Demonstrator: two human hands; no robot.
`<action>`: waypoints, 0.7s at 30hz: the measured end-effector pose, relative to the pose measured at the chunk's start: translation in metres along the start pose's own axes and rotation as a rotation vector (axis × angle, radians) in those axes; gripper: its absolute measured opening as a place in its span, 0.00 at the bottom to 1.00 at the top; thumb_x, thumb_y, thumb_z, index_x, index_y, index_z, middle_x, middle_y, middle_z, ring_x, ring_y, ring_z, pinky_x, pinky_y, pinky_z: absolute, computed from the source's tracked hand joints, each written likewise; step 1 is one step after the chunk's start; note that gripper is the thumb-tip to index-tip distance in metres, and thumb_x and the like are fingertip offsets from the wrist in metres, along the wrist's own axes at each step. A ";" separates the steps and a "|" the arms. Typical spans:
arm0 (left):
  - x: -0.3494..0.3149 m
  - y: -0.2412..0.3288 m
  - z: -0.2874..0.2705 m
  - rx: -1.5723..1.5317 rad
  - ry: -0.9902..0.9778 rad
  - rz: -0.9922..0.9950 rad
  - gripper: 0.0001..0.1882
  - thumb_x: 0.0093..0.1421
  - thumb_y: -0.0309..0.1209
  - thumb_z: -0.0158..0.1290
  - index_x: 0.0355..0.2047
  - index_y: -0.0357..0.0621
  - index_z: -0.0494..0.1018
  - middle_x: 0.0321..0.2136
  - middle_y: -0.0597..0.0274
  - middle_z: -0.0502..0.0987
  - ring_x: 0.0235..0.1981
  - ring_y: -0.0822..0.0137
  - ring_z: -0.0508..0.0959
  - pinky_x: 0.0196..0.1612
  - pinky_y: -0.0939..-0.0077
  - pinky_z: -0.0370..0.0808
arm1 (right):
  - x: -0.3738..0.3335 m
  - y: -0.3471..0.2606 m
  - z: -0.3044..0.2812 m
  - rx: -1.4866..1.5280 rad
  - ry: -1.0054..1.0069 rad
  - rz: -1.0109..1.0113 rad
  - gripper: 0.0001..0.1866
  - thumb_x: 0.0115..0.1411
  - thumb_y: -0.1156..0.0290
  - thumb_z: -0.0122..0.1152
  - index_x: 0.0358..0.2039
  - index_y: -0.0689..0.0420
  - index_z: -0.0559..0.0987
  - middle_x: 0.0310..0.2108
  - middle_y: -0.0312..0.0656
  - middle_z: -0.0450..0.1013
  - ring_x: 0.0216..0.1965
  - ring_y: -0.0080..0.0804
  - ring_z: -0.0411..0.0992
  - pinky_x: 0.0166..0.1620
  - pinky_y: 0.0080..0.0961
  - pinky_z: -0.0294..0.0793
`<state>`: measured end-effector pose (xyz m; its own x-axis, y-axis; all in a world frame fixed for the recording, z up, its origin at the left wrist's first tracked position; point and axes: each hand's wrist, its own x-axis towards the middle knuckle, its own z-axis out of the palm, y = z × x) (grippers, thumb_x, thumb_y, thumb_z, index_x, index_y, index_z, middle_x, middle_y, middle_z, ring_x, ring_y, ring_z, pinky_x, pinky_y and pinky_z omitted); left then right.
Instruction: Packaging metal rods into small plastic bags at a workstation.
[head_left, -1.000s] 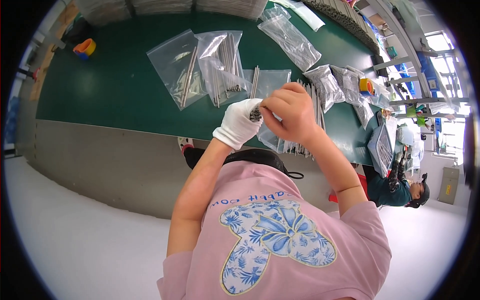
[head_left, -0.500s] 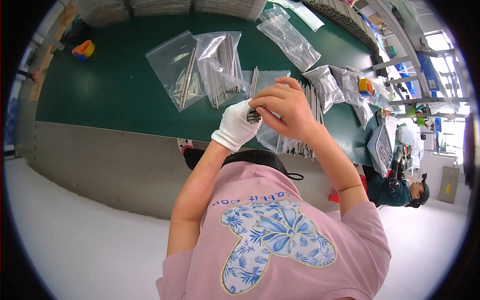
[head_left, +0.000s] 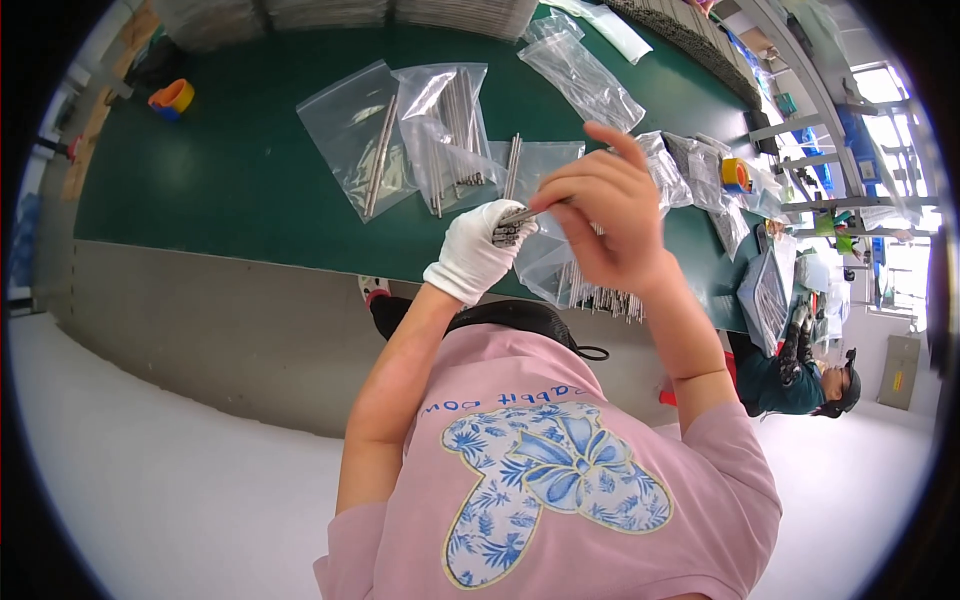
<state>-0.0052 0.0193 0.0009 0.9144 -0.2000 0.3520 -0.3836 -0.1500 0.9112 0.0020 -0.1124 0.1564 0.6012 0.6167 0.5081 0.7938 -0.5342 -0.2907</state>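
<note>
Works in a bright workshop, at a long green table [head_left: 220, 180]. Clasps in the white-gloved left hand [head_left: 472, 250] a bundle of thin metal rods [head_left: 507, 236], close to the table's near edge, with the rod ends poking out at the thumb side of the fist. Pinches between the fingers of the bare right hand [head_left: 605, 205] a single rod [head_left: 538, 211], slanting up from the end of the bundle, with one finger raised; cannot tell whether fully clear of the others. Shows beneath the right hand a pile of loose rods [head_left: 605, 300], partly hidden, and just beyond the gloved fist a flat bag [head_left: 560, 153] with a few rods at its left side. Has, farther left, a middle bag [head_left: 420, 95] of many rods, then a left bag [head_left: 335, 125] of only a few. Shows, off to the right, grey packed bags [head_left: 732, 230] beside a yellow tape roll [head_left: 735, 175]. Has, at the right end, a tray [head_left: 765, 300] of rods near a co-worker [head_left: 785, 388] in a dark cap.
</note>
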 end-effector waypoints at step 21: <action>0.004 -0.005 0.005 -0.083 0.004 0.046 0.07 0.49 0.23 0.56 0.31 0.45 0.73 0.25 0.59 0.77 0.27 0.58 0.78 0.30 0.71 0.74 | 0.010 -0.022 -0.035 0.105 0.257 -0.087 0.06 0.51 0.80 0.50 0.28 0.56 0.75 0.27 0.36 0.75 0.29 0.32 0.72 0.46 0.32 0.67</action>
<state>0.0000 0.0141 -0.0032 0.8964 -0.2014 0.3949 -0.4136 -0.0596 0.9085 -0.0126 -0.1152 0.1965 0.4979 0.4834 0.7200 0.8547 -0.4143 -0.3128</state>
